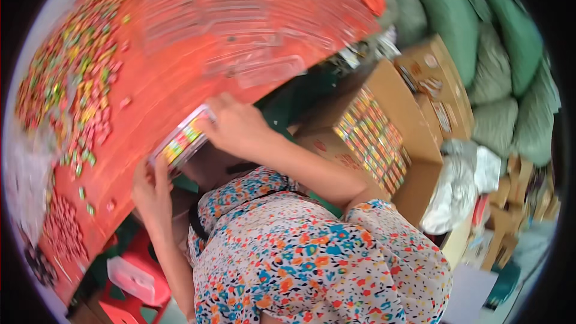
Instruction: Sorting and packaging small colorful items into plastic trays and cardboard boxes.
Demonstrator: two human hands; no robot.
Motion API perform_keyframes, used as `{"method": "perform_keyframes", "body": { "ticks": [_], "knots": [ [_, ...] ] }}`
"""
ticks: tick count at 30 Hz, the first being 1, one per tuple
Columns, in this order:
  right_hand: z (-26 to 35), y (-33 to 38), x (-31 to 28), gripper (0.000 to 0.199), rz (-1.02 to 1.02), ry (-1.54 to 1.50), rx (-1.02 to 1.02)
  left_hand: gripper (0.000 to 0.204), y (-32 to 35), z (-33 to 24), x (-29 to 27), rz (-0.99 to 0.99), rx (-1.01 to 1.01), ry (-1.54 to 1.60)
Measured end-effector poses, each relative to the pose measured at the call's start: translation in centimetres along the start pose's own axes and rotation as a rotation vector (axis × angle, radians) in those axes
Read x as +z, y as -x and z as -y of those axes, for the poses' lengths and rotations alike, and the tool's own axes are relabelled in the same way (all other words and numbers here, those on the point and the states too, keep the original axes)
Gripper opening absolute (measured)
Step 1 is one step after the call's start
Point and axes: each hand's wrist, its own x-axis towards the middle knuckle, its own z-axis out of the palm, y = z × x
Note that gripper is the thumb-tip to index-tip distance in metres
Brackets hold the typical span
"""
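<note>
At the near edge of the red table [162,90], I hold a narrow see-through plastic box [182,143] tilted between both hands. Small wrapped pieces in yellow, green, pink and orange, which look like sweets, lie in a row inside it. My left hand [153,189] is closed round the box's lower left end. At the upper right end, my right hand [237,125] grips the box, its thumb and fingers curled over the rim. Motion blur hides the finer detail of the fingertips.
Loose coloured pieces [81,66] are heaped along the table's left side, with pink ones [63,228] nearer me. See-through trays [240,6] cover the far part. Right of me stands a cardboard carton [414,126] of filled boxes; green sacks [441,6] lie behind. A red stool [129,300] is below left.
</note>
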Motion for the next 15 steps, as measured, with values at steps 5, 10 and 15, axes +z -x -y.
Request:
{"method": "perform_keyframes", "body": {
  "ticks": [5,10,15],
  "knots": [
    [-1.6,0.7,-0.6,0.048,-0.022,-0.064,-0.012,0.039,0.9,-0.1,1.3,0.074,-0.119,0.19],
    [-1.9,0.6,0.5,0.045,0.02,-0.343,0.037,0.026,0.7,1.3,0.5,0.085,-0.078,0.452],
    [-2.8,1.6,0.8,0.049,0.0,-0.542,-0.009,0.022,1.3,0.9,-0.4,0.105,-0.126,0.631]
  ]
}}
